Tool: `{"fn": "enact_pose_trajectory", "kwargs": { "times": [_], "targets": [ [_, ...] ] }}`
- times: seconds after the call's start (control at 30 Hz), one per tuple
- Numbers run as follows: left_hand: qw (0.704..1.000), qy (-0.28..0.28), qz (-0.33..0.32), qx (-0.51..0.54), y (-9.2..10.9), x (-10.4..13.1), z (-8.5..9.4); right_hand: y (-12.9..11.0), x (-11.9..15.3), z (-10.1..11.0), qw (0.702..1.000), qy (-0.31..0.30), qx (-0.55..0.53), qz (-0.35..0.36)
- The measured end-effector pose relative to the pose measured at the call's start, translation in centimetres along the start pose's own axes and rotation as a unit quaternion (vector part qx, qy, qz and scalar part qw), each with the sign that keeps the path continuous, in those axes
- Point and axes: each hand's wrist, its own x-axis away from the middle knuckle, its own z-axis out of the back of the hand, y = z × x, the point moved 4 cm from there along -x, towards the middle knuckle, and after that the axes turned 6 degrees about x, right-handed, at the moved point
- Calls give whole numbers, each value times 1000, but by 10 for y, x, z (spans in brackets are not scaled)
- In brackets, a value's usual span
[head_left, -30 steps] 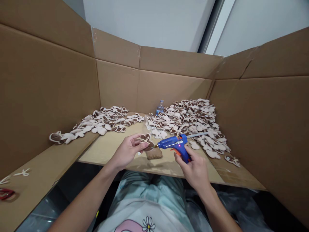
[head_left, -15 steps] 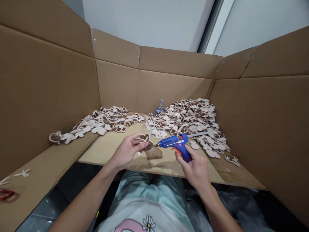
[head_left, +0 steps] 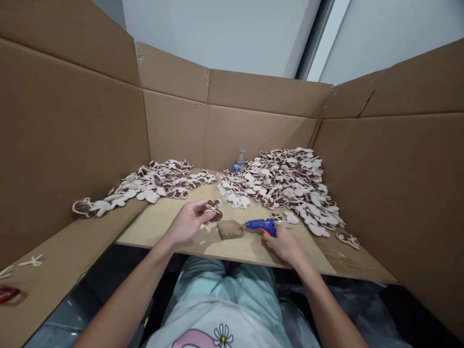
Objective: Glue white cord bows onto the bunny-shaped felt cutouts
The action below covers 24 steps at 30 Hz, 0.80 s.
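Between the thumb and fingers of my left hand (head_left: 187,224) is a brown felt piece (head_left: 216,212) with a white edge and a cream string bow, held up above the board. My right hand (head_left: 284,243) is wrapped round the handle of a blue hot glue gun (head_left: 261,224) with an orange trigger and a small red light. The gun lies low over the board, its nozzle pointing left at a small brown pad (head_left: 230,229). Whether the nozzle touches the pad I cannot tell.
Heaps of similar felt pieces lie at the right (head_left: 297,183) and left (head_left: 155,181). A water bottle (head_left: 239,162) stands at the back. Cardboard walls (head_left: 261,130) enclose the board (head_left: 159,227). Loose string bows (head_left: 32,261) and a red-handled object (head_left: 7,293) lie far left.
The glue gun has moved down and left, away from the felt piece, to beside the brown pad. My left hand has shifted slightly left with the felt piece.
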Motion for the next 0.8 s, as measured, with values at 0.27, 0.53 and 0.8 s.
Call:
{"fn": "enact_pose_trajectory", "kwargs": {
  "times": [0.27,0.53,0.8],
  "targets": [
    [998,66,-11,13,4,-6,13,3,3,0,1000,5,24,-9],
    [993,113,-15,8,-7,-9,26,-92,41,-12,965,17,-9,261],
    [986,154,-49,31,3,-8,31,-171,11,-53,973,-55,90,207]
  ]
}}
